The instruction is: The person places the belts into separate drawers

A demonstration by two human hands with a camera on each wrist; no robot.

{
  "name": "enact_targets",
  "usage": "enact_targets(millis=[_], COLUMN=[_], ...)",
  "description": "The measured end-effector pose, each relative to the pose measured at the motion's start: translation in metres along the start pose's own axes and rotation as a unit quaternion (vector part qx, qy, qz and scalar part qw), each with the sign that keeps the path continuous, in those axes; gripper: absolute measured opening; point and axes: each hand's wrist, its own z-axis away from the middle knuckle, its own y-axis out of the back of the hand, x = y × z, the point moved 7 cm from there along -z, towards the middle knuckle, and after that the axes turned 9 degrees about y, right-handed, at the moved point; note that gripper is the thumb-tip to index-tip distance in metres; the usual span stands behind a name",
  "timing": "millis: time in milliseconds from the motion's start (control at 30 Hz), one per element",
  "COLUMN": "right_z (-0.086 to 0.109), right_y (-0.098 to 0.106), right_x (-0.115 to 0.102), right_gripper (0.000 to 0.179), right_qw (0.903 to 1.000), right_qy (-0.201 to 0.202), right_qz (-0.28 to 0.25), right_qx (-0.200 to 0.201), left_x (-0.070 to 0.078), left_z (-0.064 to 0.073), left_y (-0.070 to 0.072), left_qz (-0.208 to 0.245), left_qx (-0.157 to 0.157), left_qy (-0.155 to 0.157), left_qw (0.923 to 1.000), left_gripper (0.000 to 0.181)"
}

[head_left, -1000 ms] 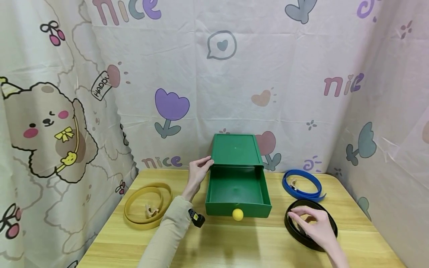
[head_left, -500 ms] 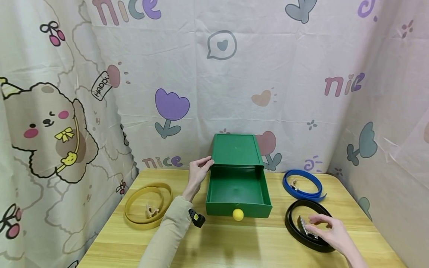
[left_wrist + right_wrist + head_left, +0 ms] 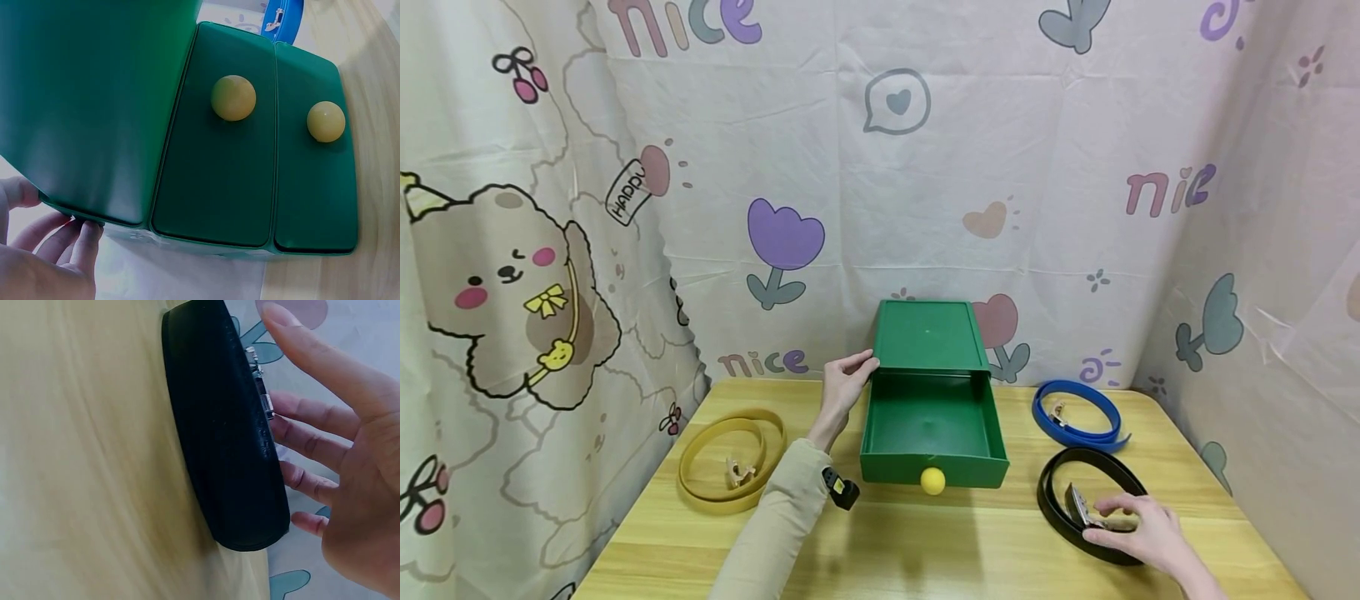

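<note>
My left hand holds the front left upper corner of a green drawer cabinet, its thumb and fingers at that edge. The top drawer is pulled out and shows a bare floor. On the right, my right hand reaches over the near right side of a coiled black belt, thumb and fingers apart. A metal buckle stands inside that coil. In the right wrist view the black belt stands on its edge, and the fingers overlap its far side by the buckle.
A coiled yellow belt lies at the left of the wooden table. Behind the black coil lies a blue belt. Two closed lower drawers with round yellow knobs show in the left wrist view. Printed curtains enclose the table.
My right hand has moved right and toward me, from above the middle of the black coil to its near right side, uncovering the buckle. The left hand and cabinet stay put.
</note>
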Motion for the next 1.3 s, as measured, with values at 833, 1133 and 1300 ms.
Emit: enact_targets(millis=[833, 1133, 1300], right_z=[-0.008, -0.002, -0.004], right_y=[-0.018, -0.019, -0.015], right_x=[-0.009, -0.002, 0.000], right_gripper=[0.041, 0.051, 0.047], right_qw=[0.9966, 0.9986, 0.9975], right_qy=[0.075, 0.027, 0.000], right_qz=[-0.025, 0.011, 0.040], right_qx=[-0.021, -0.043, -0.059], left_x=[0.001, 0.000, 0.001], left_z=[0.001, 0.000, 0.000], left_y=[0.000, 0.000, 0.001], left_qz=[-0.001, 0.001, 0.001], left_qx=[-0.001, -0.001, 0.002], left_qy=[-0.002, -0.001, -0.003], left_qw=[1.0000, 1.0000, 1.0000], left_gripper=[0.034, 0.033, 0.033])
